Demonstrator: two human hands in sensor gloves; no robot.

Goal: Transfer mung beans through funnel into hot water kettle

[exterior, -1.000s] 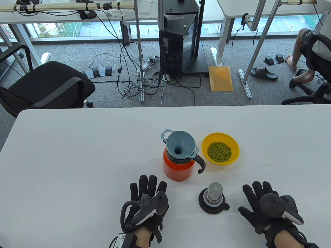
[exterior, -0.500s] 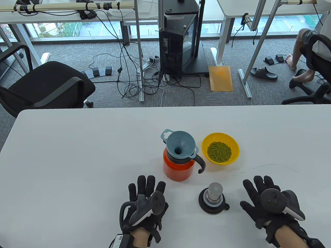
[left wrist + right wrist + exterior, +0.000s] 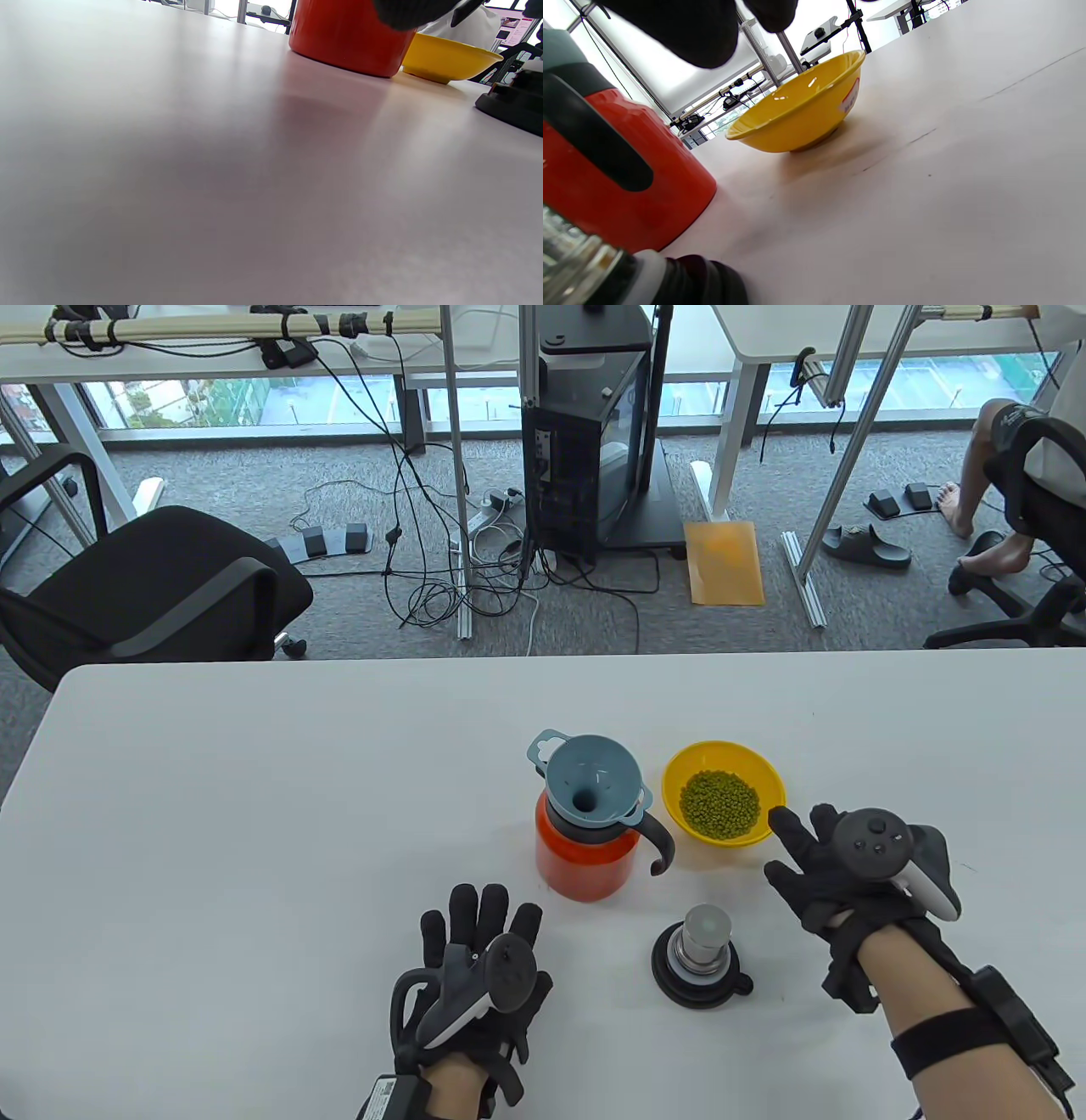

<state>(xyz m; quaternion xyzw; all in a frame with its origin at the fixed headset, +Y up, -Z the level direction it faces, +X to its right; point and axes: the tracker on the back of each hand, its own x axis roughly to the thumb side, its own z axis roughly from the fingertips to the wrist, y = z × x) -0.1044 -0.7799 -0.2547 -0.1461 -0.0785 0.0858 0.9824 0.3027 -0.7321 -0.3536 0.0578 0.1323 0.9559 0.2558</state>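
Reaching toward the yellow bowl (image 3: 724, 793) of mung beans (image 3: 720, 805), the right hand (image 3: 836, 865) is hovering open just beside its near rim, gripping nothing. The left hand (image 3: 479, 976) is lying flat and open on the desk (image 3: 254, 831), empty. A clumsy grab at the shallow rim could be tipping beans out; a hasty pour could be overshooting the blue funnel (image 3: 591, 785) seated loosely in the orange kettle (image 3: 585, 857). Counting: one bowl, one funnel, one kettle, one kettle lid (image 3: 702, 957).
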